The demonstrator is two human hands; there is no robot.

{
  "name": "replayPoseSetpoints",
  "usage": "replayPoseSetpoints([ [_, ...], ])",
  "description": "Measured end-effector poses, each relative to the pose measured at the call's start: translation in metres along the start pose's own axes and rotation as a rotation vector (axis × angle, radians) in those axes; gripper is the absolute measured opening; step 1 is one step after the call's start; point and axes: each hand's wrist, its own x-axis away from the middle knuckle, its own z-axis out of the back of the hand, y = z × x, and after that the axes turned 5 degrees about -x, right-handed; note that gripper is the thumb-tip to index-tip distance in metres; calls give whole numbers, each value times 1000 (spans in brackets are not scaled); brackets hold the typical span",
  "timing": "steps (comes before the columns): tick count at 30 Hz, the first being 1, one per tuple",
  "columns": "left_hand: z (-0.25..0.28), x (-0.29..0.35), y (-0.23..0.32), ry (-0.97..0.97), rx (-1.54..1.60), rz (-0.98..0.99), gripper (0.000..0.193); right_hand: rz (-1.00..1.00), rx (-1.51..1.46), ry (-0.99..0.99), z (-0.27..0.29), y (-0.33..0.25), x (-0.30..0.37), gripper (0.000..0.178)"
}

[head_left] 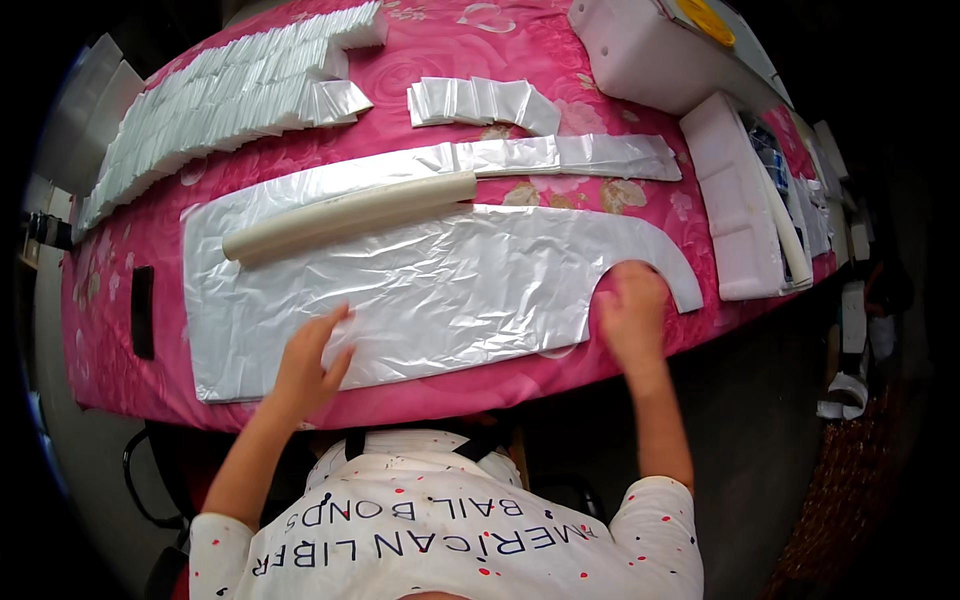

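Observation:
A large translucent white plastic bag [440, 290] lies flat on a pink flowered tablecloth [420, 70]. My left hand [312, 360] rests flat on the bag's near edge, fingers spread. At the curved cut-out on the bag's right end, my right hand [630, 315] has its fingers curled over the plastic. A cream-coloured tube [350, 215] lies across the bag's far edge. Beyond the tube lies a long folded strip of plastic [560, 155].
A long row of folded plastic bags [220, 90] runs along the far left. A smaller fanned stack [480, 100] sits at mid-far. White foam blocks [735, 200] and a white box [650, 50] stand at the right. A dark phone [143, 312] lies at the left.

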Motion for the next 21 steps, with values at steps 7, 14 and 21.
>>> replayPoseSetpoints([
  [7, -40, -117, -22, 276, -418, -104, 57, 543, -420, -184, -104, -134, 13, 60],
  [14, -41, -124, -56, 116, -552, -18, 49, 340, -157, 54, -88, -38, -21, 51],
  [21, -54, -94, 4, -184, -465, -493, 34, -77, 25, 262, -44, 120, -27, 34],
])
